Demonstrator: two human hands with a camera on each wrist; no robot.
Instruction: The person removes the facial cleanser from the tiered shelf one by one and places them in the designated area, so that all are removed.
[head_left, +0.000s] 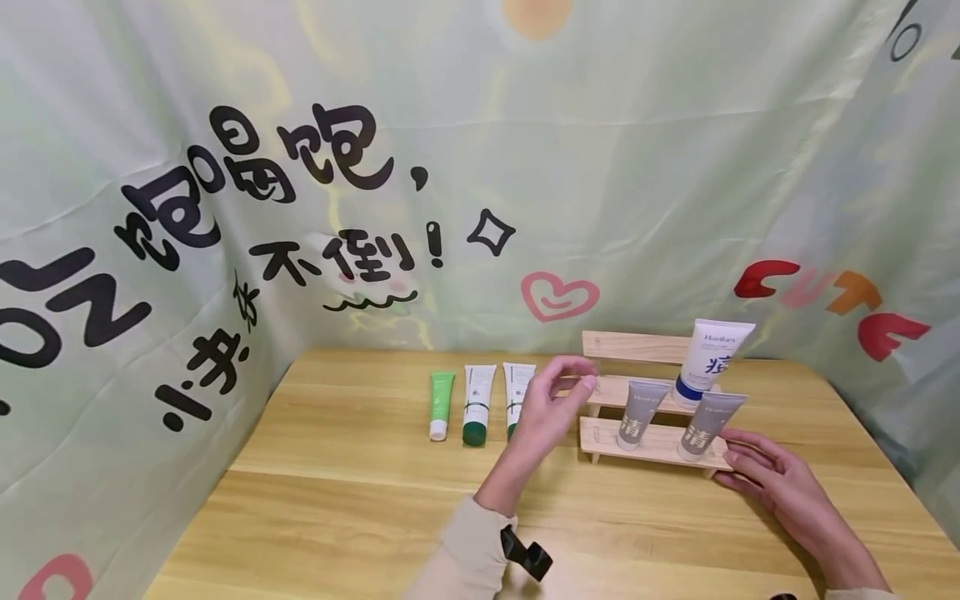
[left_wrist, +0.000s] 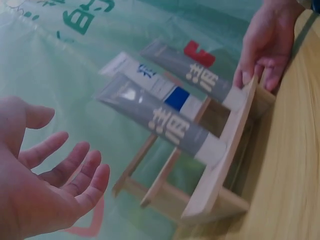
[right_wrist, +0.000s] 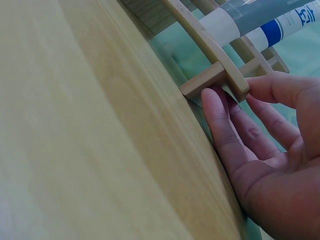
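Observation:
A tiered wooden display rack [head_left: 637,346] stands on the table. Two grey tubes, one on the left [head_left: 642,414] and one on the right [head_left: 710,427], stand caps down on its front step. Behind them, a white tube [head_left: 712,360] with a blue band stands one step higher. My right hand [head_left: 783,483] pinches the right end of the front step, thumb and fingers above and below the board [right_wrist: 237,82]. At the rack's left end my left hand [head_left: 551,408] hovers with relaxed fingers; the left wrist view shows the palm [left_wrist: 40,200] holding nothing, apart from the rack.
Left of the rack, a green tube [head_left: 441,406] and two white tubes with green caps, one in the middle [head_left: 477,404] and one partly behind my left hand [head_left: 517,382], lie in a row on the wooden table [head_left: 337,500]. A printed cloth [head_left: 637,167] hangs behind the table.

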